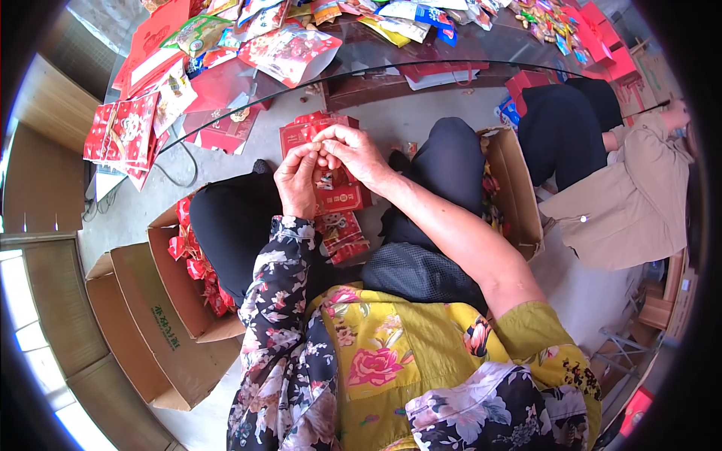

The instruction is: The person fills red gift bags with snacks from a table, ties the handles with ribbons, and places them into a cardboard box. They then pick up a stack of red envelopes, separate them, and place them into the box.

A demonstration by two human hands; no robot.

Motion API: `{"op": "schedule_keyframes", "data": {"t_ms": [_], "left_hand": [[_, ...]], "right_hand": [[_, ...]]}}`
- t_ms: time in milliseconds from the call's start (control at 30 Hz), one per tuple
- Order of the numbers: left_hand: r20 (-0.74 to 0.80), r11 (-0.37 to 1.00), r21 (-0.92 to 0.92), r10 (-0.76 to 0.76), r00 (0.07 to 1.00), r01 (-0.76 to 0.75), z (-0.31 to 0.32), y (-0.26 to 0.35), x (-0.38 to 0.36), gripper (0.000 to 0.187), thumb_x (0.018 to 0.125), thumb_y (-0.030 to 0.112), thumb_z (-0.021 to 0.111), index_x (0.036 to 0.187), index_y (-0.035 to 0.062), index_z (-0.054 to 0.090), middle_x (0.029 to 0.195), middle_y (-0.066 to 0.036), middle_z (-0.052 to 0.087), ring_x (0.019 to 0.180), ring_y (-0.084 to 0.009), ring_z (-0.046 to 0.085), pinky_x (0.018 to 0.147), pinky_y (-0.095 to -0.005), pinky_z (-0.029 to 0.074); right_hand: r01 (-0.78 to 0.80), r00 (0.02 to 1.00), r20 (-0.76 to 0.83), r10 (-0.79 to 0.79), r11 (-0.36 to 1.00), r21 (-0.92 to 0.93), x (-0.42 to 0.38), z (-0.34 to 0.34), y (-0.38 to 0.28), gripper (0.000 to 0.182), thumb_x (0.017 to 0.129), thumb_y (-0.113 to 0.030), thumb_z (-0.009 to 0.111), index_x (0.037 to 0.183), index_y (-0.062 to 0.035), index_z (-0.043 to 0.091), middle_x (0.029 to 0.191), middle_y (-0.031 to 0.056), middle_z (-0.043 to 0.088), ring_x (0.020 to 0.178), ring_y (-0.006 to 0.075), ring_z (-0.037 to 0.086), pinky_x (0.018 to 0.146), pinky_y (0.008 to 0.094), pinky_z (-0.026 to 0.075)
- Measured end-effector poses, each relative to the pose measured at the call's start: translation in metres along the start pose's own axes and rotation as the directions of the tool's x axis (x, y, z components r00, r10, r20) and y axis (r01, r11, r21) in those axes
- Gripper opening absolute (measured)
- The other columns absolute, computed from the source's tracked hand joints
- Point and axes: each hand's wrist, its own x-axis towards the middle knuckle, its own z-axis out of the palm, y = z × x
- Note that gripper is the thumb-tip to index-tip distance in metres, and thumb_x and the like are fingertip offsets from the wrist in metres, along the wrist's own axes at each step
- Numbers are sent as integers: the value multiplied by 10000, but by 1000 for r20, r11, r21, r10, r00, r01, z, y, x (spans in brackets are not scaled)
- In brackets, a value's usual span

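My left hand (298, 179) and my right hand (350, 152) meet fingertip to fingertip in front of me, between my knees. Both are closed in a pinch. A bit of red shows right at the fingertips, but its shape is too small and covered to make out. Just beneath and beyond the hands lie red printed boxes (340, 198). Closer to my lap is a red packet with a printed picture (343, 234). Whatever sits inside the curled fingers is hidden.
A glass table (353, 69) ahead holds snack packets (289, 54) and red bags (124, 131). Cardboard boxes stand left (162, 316) and right (515, 180) of my legs; the left one holds red bundles (197, 267). Another person (624, 195) sits at the right.
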Motion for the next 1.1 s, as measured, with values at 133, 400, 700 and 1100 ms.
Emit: {"op": "schedule_keyframes", "data": {"t_ms": [133,400,700,1100], "left_hand": [[51,977,191,89,995,-97,-2,2,0,116,951,16,572,1017,9,668,852,-22,652,724,-68,594,616,-176,474],[19,975,217,47,999,-50,3,7,-2,42,922,-6,609,960,13,605,802,-21,634,695,-69,603,594,-174,461],[5,916,369,169,986,-159,-4,2,4,134,892,-42,615,973,19,528,849,-21,606,736,-63,603,589,-178,468],[109,834,546,16,994,-74,6,23,0,142,958,45,557,1071,-36,588,889,-41,630,698,-82,576,632,-202,468]], "right_hand": [[65,998,17,-64,998,-17,1,0,0,66,939,6,535,988,-10,575,782,27,609,603,56,565,535,203,471],[-6,996,87,25,978,-210,-2,-6,-4,46,961,-47,529,1003,-32,538,759,5,574,634,57,556,563,208,463],[4,991,135,21,983,-185,-4,-5,-2,132,919,-84,624,1010,-36,542,830,4,580,687,76,572,595,225,472],[-94,972,186,146,960,-265,3,-21,-12,65,936,-78,579,904,-31,547,750,32,604,632,91,609,549,242,477]]}}
